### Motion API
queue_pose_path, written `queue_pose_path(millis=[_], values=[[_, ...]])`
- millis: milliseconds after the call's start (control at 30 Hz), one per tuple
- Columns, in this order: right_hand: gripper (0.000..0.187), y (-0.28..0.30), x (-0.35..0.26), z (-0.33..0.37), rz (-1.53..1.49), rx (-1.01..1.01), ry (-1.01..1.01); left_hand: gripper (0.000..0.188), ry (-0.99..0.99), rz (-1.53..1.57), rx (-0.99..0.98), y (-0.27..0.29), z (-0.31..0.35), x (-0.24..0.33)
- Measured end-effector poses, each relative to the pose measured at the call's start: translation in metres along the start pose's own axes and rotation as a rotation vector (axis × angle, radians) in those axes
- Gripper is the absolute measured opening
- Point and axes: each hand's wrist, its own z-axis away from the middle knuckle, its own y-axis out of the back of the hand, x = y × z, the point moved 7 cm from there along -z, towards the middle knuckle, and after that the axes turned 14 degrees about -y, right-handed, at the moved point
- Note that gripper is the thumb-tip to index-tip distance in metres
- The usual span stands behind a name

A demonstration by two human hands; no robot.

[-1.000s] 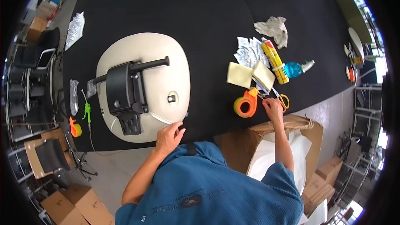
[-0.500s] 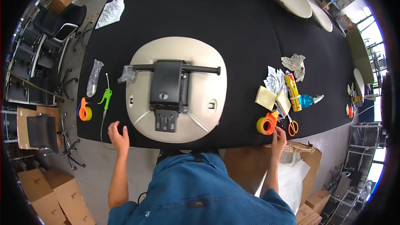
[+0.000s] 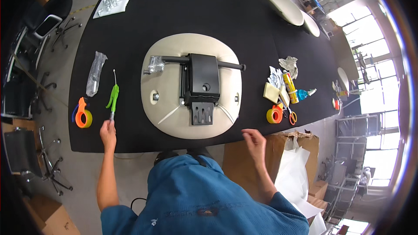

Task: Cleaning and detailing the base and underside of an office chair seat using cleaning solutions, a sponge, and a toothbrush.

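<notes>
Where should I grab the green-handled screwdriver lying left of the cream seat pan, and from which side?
Probably grip the green-handled screwdriver around its green plastic handle, coming from the near table edge, where the left hand already touches its lower end. It lies flat on the black table, thin metal shaft pointing away, so the thicker handle likely offers the firmest hold.

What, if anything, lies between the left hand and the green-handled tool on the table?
Nothing visible. The left hand is already at the near end of the green-handled tool, fingertips at its tip; whether they grip it cannot be told. The orange tape dispenser lies off to the side on the black table.
</notes>
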Motion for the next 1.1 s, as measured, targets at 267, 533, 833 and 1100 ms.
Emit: queue_pose_path(millis=[267, 533, 833, 1100], values=[[0.077, -0.197, -0.100, 0.065, -0.505, -0.653, 0.038, 0.015, -0.001, 0.609, -0.276, -0.071, 0.132, 0.187], [0.069, -0.236, -0.149, 0.074, -0.479, -0.590, -0.455, 0.018, 0.166, 0.842, -0.464, -0.129, 0.150, 0.261], [0.062, -0.194, -0.101, 0.016, -0.522, -0.495, -0.340, 0.025, -0.205, 0.406, -0.247, -0.148, 0.072, 0.200], [0.049, -0.108, -0.075, 0.055, 0.197, -0.879, -0.269, 0.092, -0.529, -0.185, -0.384, -0.203, 0.024, 0.166]])
